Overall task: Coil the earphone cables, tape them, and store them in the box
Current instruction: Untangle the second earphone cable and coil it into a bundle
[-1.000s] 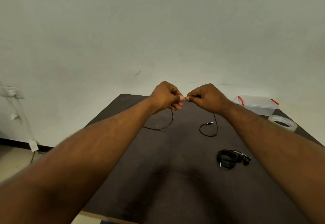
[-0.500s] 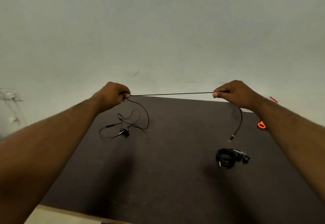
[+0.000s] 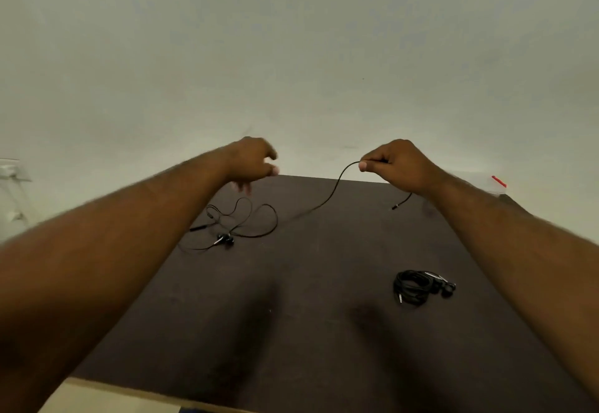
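A white socket is fixed to the pale wall at far left. The left hand, blurred, hovers above the dark matte surface with its grip apart, fingers loosely spread and empty. Below it a thin black cable lies in loose loops, its earbuds at the near edge of the tangle. One strand rises rightward to the right hand, whose grip is pinched on it; the plug dangles beneath. Nearer, at right, a coil of black earphones rests on the surface. Far right, the arm partly hides a clear box with a red clip.
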The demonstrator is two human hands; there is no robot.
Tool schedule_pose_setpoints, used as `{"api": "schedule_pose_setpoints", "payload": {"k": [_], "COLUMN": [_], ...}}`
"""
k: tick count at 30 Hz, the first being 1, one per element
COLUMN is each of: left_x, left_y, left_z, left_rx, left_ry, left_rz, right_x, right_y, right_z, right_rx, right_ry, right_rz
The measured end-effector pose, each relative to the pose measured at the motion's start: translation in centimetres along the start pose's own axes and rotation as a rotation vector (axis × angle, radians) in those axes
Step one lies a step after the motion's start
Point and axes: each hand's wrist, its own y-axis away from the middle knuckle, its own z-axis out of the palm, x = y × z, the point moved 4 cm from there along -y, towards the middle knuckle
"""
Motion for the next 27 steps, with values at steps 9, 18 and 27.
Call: {"api": "schedule_pose_setpoints", "payload": {"k": [9, 18, 27], "left_x": [6.4, -0.5, -6.0], "left_y": [-0.1, 0.8, 1.6], "left_z": [4.7, -0.3, -1.3], "left_rx": [0.094, 0.269, 0.201], "left_ry": [0.874, 0.409, 0.198], "left_rz": [0.015, 0.060, 0.068], "right_x": [-3.6, 1.0, 3.7], "right_y": [-1.7, 0.3, 1.7], "right_z": [1.8, -0.8, -0.6], "right_rx": [-0.033, -0.054, -0.152], "right_ry": [0.012, -0.010, -0.063], "right_rz": [-0.073, 0.061, 0.120]}}
